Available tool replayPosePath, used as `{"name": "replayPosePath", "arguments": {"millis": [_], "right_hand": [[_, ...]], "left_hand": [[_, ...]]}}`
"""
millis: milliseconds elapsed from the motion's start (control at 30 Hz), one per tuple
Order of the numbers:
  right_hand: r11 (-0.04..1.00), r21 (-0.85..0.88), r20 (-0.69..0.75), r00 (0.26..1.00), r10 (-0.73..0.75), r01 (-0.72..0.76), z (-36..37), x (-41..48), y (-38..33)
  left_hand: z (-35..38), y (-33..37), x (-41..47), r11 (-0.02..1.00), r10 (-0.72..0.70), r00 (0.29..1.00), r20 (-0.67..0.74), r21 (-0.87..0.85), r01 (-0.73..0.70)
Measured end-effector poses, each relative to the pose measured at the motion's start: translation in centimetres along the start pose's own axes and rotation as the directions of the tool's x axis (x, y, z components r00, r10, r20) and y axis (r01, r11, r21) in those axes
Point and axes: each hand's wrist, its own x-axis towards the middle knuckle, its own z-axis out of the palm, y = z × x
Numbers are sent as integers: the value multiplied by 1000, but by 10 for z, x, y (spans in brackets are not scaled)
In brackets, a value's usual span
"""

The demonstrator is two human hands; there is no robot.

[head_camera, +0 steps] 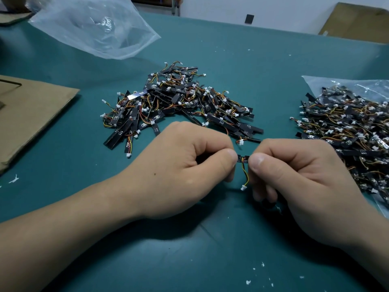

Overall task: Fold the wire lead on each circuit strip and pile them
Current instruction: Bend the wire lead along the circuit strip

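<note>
Pinching one circuit strip point(243, 159) between them, two hands meet just right of the frame's centre. The left hand point(185, 165) grips one end of the strip between thumb and curled forefinger. The right hand point(294, 175) grips the other end the same way, so only a short black stretch shows between the two thumbs. One wire lead point(245, 175) of coloured strands hangs down from that stretch, ending in one white connector point(243, 188) between the hands, above the counter point(210, 260).

Two heaps of strips lie on the teal counter, each too tangled to count. One pile point(181, 106) sits above the hands at the middle of the frame, straight on the surface. The other heap point(347, 127) lies at the right edge, resting on a flat plastic bag point(315, 83) and reaching to just beside the right hand.

A second, crumpled plastic bag point(94, 28) stands at the upper left. One cardboard sheet point(31, 114) lies at the left edge, and one cardboard box point(357, 22) shows at the upper right. Small white scraps point(248, 282) dot the counter, mostly at the lower right and far left.
</note>
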Motion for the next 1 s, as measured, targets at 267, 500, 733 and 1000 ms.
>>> {"name": "replayPosePath", "arguments": {"millis": [267,500,733,1000], "right_hand": [[1000,7,9,1000,5,-5,1,1,-1],[1000,-13,6,1000,6,-6,1,1,-2],[1000,-17,13,1000,8,-7,2,1,-3],[999,-38,13,1000,-2,2,2,1,-3]], "left_hand": [[0,-1,1,1000,7,1000,7,14,-7],[0,1,0,1000,5,1000,8,20,-5],[0,1,-1,1000,3,1000,14,31,-3],[0,1,0,999,7,1000,14,38,-7]]}}
